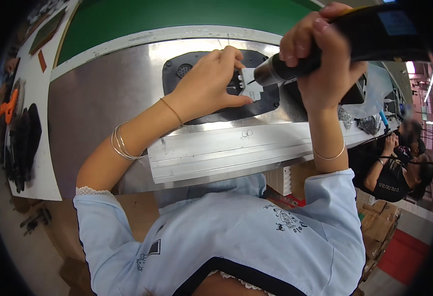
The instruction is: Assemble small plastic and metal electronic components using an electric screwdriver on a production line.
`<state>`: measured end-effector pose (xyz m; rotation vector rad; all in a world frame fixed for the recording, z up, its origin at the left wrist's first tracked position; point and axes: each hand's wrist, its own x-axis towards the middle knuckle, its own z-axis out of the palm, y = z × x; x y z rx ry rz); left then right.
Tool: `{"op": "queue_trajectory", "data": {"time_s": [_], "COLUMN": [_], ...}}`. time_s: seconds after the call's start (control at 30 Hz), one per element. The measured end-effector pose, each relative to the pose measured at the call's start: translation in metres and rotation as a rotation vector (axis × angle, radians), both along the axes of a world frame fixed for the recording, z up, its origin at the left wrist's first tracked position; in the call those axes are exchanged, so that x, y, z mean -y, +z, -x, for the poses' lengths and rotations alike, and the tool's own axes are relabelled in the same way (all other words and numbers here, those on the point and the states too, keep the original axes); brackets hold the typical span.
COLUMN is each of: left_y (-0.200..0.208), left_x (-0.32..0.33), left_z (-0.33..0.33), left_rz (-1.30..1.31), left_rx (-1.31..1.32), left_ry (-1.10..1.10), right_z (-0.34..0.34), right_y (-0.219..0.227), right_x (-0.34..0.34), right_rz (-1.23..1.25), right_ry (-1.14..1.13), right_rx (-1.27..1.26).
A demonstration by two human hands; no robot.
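Note:
My right hand (325, 64) is wrapped around a black electric screwdriver (295, 66), which is tilted with its tip down to the left. The thin bit points at a small whitish plate (251, 89) and seems to touch or nearly touch it. This plate lies on a dark grey plastic housing (197, 106) that has a round grille on its left part. My left hand (215, 79) reaches over the housing, with thumb and fingers closed about the plate's edges. Part of the plate and housing is hidden under my hands and the tool.
Under the housing is a shiny metal worktop (93, 108), with a pale metal rail (226, 150) along its near edge. A green belt (177, 19) runs behind. Clear plastic bags (372, 98) and a dark box lie right. At far left are an orange tool (10, 106) and black parts; co-workers sit at right.

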<state>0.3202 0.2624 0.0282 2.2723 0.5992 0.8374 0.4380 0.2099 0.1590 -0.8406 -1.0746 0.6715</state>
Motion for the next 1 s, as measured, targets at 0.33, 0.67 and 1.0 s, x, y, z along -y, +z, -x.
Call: {"op": "queue_trajectory", "data": {"time_s": [0.33,0.67,1.0], "left_y": [-0.002,-0.003,-0.001], "left_x": [0.002,0.002,-0.008], "left_z": [0.002,-0.006,-0.009], "left_rz": [0.024,0.012,0.015], "left_rx": [0.019,0.017,0.106], "left_ry": [-0.01,-0.016,-0.086], "right_z": [-0.02,-0.028,-0.015], "right_y": [-0.026,-0.032,-0.027], "right_x": [-0.011,-0.012,-0.019], "right_rz": [-0.076,-0.08,0.108], "right_ry": [0.188,0.213,0.086], "right_rx": [0.176,0.15,0.271]}}
